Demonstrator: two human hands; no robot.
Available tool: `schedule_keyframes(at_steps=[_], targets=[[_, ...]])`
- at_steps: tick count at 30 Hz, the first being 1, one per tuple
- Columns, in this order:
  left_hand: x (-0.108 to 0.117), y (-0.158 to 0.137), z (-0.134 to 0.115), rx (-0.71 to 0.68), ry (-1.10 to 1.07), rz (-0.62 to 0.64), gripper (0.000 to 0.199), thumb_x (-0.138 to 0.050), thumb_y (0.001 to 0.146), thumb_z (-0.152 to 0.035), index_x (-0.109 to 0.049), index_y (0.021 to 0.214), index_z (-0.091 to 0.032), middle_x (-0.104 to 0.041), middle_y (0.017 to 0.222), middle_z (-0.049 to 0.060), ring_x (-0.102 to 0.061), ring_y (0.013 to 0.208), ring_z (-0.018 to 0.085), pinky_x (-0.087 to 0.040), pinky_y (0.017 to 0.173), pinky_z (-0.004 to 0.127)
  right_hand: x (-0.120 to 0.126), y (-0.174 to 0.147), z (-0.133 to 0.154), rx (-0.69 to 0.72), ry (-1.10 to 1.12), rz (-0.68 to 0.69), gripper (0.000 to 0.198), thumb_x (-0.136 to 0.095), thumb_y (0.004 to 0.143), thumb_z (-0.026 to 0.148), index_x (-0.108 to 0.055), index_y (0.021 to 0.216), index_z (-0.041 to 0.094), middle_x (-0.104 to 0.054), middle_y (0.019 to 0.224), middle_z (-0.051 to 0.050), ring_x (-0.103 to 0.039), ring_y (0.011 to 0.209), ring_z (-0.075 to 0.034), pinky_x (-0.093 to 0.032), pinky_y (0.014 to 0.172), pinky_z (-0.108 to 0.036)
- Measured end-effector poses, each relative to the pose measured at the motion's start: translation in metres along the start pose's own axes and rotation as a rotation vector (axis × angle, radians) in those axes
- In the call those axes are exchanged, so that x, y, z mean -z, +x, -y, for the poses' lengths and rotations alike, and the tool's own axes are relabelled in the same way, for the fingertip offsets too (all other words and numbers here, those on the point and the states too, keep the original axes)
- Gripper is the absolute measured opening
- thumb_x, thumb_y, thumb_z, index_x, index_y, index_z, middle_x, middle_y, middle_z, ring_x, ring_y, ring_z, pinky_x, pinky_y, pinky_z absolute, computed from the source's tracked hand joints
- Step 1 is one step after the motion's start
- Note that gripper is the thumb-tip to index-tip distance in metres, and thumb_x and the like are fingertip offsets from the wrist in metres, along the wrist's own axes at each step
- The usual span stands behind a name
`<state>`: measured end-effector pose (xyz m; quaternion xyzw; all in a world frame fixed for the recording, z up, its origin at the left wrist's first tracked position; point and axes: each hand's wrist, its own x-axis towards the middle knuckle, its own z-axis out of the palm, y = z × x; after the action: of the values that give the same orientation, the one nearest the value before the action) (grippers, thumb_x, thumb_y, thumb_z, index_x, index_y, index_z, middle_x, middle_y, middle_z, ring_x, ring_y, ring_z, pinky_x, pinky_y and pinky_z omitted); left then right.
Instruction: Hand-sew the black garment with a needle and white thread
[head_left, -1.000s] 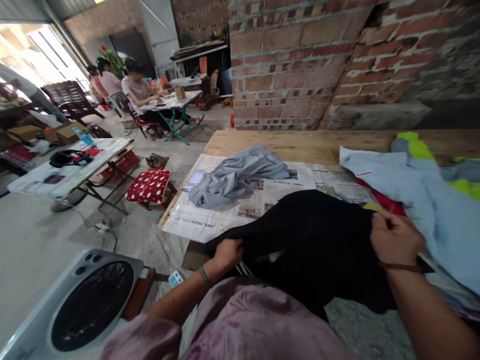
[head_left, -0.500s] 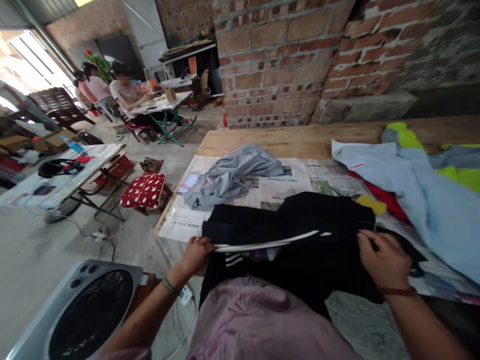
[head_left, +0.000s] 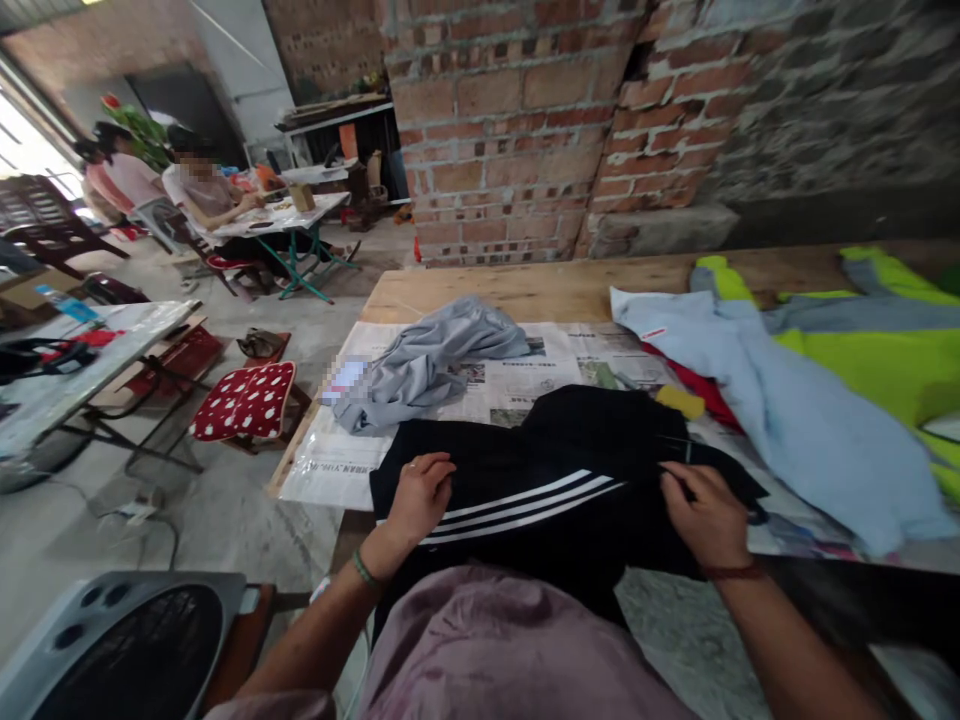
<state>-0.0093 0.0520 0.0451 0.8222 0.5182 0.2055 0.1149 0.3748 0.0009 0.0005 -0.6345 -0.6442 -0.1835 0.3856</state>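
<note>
A black garment [head_left: 517, 450] with three white stripes lies across the near edge of the table and hangs over toward my lap. My left hand [head_left: 416, 500] is on its left end, fingers bent and pressed together on the cloth. On the right part of the garment my right hand [head_left: 705, 515] is closed in a pinch at the fabric. A thin pale line, perhaps thread, shows just above those fingertips. Behind the garment sits a crumpled grey garment [head_left: 442, 360]. A small yellow piece [head_left: 680, 402] lies beyond my right hand.
Newspaper [head_left: 330, 465] covers part of the wooden table [head_left: 420, 290]. Light blue cloth [head_left: 757, 370] and a neon-yellow garment [head_left: 877, 375] are piled at right. A red stool [head_left: 244, 400] and a grey fan [head_left: 112, 640] stand at left. People sit at a far table [head_left: 281, 215].
The garment's striped side now lies flat, showing three stripes where an edge strip showed before. My left hand moved right, from the edge onto the cloth. The view has shifted right.
</note>
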Motion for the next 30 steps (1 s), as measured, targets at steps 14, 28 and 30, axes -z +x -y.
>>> schedule_keyframes(at_steps=[14, 28, 30], targets=[[-0.098, 0.078, -0.108, -0.338, -0.037, 0.059, 0.056, -0.055, 0.075, -0.041, -0.044, 0.126, -0.021, -0.044, 0.132, 0.012, -0.036, 0.119, 0.033, -0.023, 0.097, 0.050, 0.007, 0.006, 0.000, -0.070, 0.125, 0.059, 0.017, -0.047, 0.082, 0.021, -0.062, 0.091, 0.020, -0.061, 0.083, -0.005, -0.059, 0.077, -0.015, -0.050, 0.073, -0.029], [-0.078, 0.127, -0.070, -0.168, 0.382, 0.129, 0.032, -0.039, 0.079, -0.007, -0.059, 0.100, -0.017, -0.062, 0.093, 0.011, -0.054, 0.091, 0.024, -0.027, 0.091, 0.044, 0.017, 0.009, 0.000, -0.100, 0.126, 0.028, 0.014, -0.046, 0.082, 0.019, -0.060, 0.086, 0.019, -0.060, 0.081, -0.005, -0.058, 0.077, -0.016, -0.048, 0.073, -0.030], [-0.058, 0.119, -0.041, -0.075, 0.468, 0.125, 0.029, -0.040, 0.077, -0.007, -0.060, 0.096, -0.017, -0.062, 0.092, 0.010, -0.054, 0.091, 0.025, -0.029, 0.087, 0.041, 0.015, 0.007, -0.003, -0.106, 0.122, 0.021, 0.014, -0.046, 0.081, 0.019, -0.060, 0.085, 0.018, -0.060, 0.080, -0.005, -0.058, 0.077, -0.016, -0.048, 0.073, -0.030]])
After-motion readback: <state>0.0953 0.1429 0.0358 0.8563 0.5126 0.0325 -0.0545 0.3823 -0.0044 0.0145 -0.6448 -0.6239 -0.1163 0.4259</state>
